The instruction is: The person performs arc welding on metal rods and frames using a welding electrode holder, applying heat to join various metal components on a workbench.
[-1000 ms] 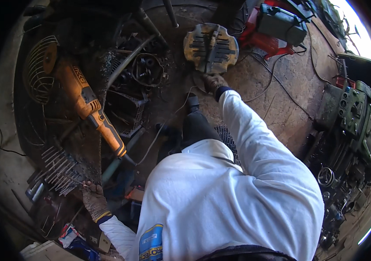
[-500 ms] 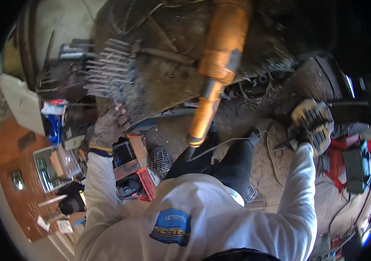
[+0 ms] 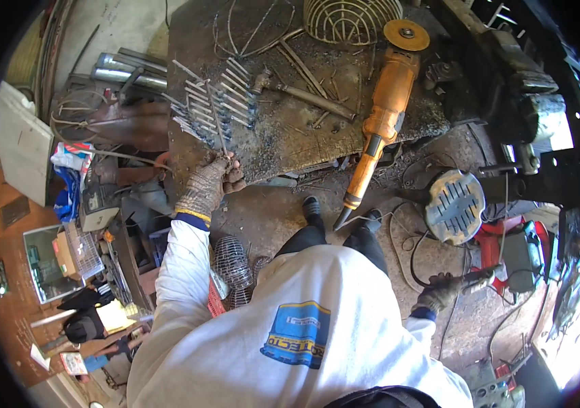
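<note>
The left hand (image 3: 209, 182), in a knitted work glove, is at the near edge of the rusty steel worktop (image 3: 283, 146), close to its near left corner, with the fingers closed on the near end of a thin metal rod (image 3: 217, 122). The rod's long axis runs from the glove away toward the far edge of the worktop, leaning slightly to the left, and its far end points at the far left part of the top. It lies across a row of short cut rods (image 3: 216, 102) arranged side by side like a comb near the left edge; whether it rests on them or is lifted clear cannot be told. The right hand (image 3: 439, 294), also gloved, is well apart from the left, low at the person's right side and off the worktop, clamped on a dark handle-like tool (image 3: 475, 275) that extends to the right over the floor. An orange angle grinder (image 3: 382, 119) lies on the right half of the worktop, its disc toward the far edge and its handle overhanging the near edge, pointing down toward the person's feet. A hammer (image 3: 300, 92) lies between the cut rods and the grinder. A wire fan guard (image 3: 351, 19) sits at the far edge. A round slotted metal plate (image 3: 454, 207) stands beyond the near right corner.
</note>
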{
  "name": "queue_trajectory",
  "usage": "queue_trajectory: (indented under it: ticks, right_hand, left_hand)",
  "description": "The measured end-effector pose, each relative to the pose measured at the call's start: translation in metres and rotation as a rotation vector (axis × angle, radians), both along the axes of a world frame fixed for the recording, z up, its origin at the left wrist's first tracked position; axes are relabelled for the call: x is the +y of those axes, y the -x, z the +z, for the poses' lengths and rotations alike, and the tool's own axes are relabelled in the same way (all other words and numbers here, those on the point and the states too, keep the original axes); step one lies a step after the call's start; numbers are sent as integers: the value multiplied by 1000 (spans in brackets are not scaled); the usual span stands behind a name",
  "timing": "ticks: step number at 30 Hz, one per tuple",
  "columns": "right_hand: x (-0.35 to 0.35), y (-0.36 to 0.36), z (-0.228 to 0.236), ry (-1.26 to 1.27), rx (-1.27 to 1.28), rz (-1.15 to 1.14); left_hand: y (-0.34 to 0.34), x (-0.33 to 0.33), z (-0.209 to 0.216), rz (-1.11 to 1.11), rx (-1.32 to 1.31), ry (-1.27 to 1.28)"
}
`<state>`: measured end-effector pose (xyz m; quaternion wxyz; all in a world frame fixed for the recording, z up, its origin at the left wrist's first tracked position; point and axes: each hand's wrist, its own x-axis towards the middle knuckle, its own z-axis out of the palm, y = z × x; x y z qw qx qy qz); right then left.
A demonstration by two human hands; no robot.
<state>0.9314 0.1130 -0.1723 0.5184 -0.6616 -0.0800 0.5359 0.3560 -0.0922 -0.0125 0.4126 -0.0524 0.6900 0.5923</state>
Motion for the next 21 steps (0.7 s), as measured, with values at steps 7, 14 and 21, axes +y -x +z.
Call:
queue_trajectory:
  ticks: [7,14,21]
  right_hand:
    - [-35,-3,113,-438,-32,38]
    - [-52,31,177,-867,-152,40]
    - [-49,166,258,-929,-8,562]
  left_hand:
    - [-3,12,4,-39,-31,-84]
    - [3,11,-18,-65,-201,-278]
    - [0,10,-20,-62,-295,-321]
